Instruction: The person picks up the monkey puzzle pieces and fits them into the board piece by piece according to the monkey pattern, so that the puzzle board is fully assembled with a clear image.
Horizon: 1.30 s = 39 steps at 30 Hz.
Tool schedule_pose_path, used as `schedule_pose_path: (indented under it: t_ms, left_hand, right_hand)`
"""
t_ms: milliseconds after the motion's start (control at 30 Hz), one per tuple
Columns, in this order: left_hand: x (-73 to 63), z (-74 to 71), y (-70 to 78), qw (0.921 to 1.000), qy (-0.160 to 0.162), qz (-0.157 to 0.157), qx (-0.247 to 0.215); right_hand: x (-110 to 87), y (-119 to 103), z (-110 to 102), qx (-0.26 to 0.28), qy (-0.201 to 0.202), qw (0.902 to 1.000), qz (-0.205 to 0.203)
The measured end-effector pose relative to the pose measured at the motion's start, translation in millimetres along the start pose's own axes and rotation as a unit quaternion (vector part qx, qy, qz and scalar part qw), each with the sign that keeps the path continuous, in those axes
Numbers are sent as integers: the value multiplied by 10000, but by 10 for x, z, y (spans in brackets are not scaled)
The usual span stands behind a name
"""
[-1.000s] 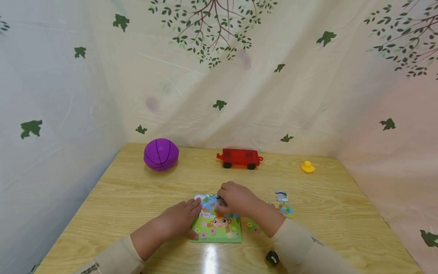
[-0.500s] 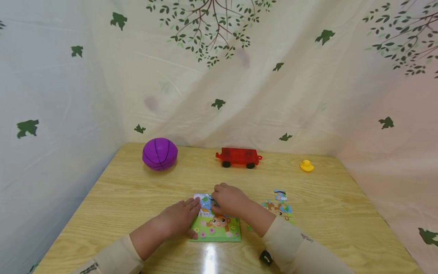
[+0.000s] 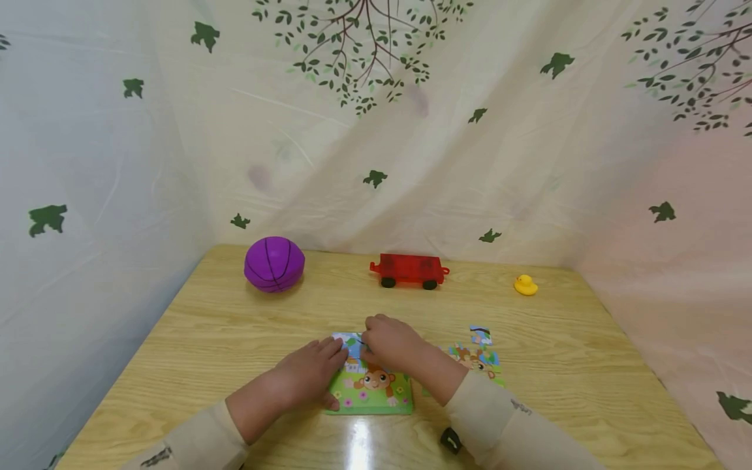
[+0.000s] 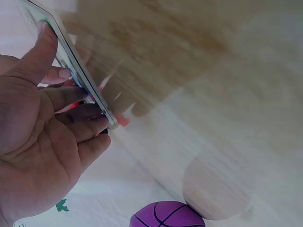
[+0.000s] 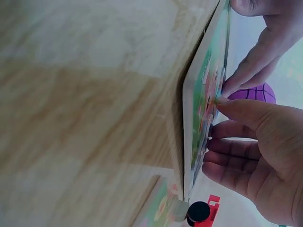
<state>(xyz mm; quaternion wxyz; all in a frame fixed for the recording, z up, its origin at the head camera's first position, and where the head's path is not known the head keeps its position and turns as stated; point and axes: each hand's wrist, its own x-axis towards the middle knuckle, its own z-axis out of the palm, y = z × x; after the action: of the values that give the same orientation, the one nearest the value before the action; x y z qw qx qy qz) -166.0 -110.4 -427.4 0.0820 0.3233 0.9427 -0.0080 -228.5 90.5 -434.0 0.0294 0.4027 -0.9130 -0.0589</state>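
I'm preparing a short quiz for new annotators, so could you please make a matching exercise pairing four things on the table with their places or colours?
Things:
1. Picture board
2. Ball
3. Wagon
4. Duck

Places or colours:
A. Yellow
B. Purple
C. Touched by the left hand
D. Red

Pairs: 1-C; 2-B; 3-D; 4-A

my left hand (image 3: 311,373) walls off the left side of the puzzle board (image 3: 365,395); my right hand (image 3: 390,343) covers its upper right. free tabletop (image 3: 335,310) runs left of my left hand and between puzzle board and red wagon (image 3: 410,269). rightward, puzzle pieces (image 3: 473,360) obstruct; black object (image 3: 450,440) crowds my right sleeve (image 3: 493,418).
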Motion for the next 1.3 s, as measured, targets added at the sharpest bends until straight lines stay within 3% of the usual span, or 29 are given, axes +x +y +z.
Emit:
schedule_pose_path:
  t_ms: [367,600,733,867,1033,1300]
  left_hand:
    - [81,-33,-23,9993,-92,48,-349]
    - [97,-14,-35,9997,-22,163,-170]
    - [99,-21,-23,9999,18,118,-63]
    - [88,-31,4,9999,66,6,-114]
    - [91,-21,8,9990,-19,-62,-451]
    - [88,-45,35,9986,64,211,-486]
  right_hand:
    - [-24,103,8,500,87,9980,-384]
    - [-40,186,35,909,-54,9948,-452]
    - [-75,261,31,1406,-275,9889,-382]
    - [-156,414,-7,1705,-258,9848,-205]
    - [-322,688,-107,1760,-208,9835,360]
    - [-694,1211,-157,1714,-261,9774,1208]
